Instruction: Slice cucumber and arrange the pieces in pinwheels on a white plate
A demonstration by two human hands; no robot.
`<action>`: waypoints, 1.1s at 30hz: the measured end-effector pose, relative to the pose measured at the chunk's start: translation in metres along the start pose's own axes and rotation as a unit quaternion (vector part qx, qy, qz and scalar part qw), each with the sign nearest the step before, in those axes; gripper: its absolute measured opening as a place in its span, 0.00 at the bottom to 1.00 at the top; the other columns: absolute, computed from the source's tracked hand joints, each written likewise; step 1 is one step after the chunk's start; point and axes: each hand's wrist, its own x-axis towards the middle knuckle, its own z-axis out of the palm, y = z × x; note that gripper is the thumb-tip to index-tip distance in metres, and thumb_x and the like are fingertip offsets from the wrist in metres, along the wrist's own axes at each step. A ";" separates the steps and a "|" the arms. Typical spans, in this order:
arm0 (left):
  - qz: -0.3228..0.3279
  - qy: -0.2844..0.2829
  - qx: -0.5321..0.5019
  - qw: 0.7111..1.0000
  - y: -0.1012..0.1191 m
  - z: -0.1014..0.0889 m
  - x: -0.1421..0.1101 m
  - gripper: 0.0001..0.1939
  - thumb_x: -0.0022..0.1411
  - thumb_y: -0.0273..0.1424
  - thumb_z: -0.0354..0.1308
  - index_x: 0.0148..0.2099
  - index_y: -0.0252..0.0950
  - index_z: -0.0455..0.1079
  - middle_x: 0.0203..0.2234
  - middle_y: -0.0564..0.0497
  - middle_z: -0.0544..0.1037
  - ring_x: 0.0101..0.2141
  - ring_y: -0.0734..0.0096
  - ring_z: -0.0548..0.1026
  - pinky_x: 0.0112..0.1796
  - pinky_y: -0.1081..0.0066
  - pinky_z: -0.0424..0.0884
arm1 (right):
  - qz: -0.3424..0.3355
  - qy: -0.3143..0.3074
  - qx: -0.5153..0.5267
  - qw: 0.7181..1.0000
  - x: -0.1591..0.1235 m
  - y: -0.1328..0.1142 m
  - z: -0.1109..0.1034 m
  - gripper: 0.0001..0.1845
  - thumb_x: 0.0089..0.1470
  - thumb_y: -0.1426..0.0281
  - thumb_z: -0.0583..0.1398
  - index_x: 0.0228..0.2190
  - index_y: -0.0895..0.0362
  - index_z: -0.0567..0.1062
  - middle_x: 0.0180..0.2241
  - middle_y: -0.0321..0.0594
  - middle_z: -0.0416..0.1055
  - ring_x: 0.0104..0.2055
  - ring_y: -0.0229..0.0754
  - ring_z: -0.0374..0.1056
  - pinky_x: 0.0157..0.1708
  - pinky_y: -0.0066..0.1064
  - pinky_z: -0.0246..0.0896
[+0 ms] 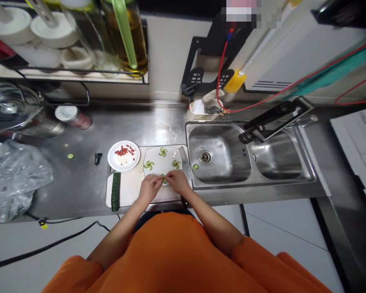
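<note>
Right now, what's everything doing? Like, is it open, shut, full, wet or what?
Left hand: fingers pinched
Right hand: fingers pinched
Square plate: decorated with green slices
Round plate: holding small red bits
Cucumber: unpeeled, lying down
Pot: lid on
Bag: crumpled
Tap: off, no water running
Sink: wet, not filled
Oil bottle: partly full

Held piece (164,176) too small to identify.
</note>
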 end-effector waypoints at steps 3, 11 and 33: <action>0.009 0.004 0.000 1.000 0.000 0.000 0.000 0.08 0.60 0.31 0.55 0.37 0.38 0.75 0.30 0.49 0.78 0.35 0.69 0.73 0.39 0.68 0.69 | 0.005 -0.007 -0.010 1.000 0.000 0.000 0.000 0.08 0.52 0.72 0.59 0.25 0.56 0.78 0.25 0.37 0.75 0.31 0.38 0.67 0.36 0.28 0.52; 0.043 0.031 0.062 0.997 -0.004 0.002 -0.003 0.04 0.57 0.31 0.59 0.34 0.38 0.74 0.27 0.50 0.76 0.32 0.68 0.72 0.37 0.67 0.68 | 0.016 -0.034 -0.030 0.999 0.002 0.001 0.002 0.10 0.53 0.72 0.57 0.25 0.57 0.77 0.25 0.38 0.75 0.30 0.37 0.66 0.34 0.27 0.50; 0.054 0.012 0.132 0.990 -0.011 0.012 -0.001 0.06 0.59 0.31 0.57 0.34 0.37 0.75 0.26 0.49 0.76 0.33 0.67 0.70 0.38 0.66 0.66 | 0.020 -0.039 -0.106 0.993 0.003 0.003 0.014 0.09 0.55 0.71 0.56 0.27 0.57 0.76 0.30 0.40 0.74 0.34 0.39 0.65 0.41 0.30 0.49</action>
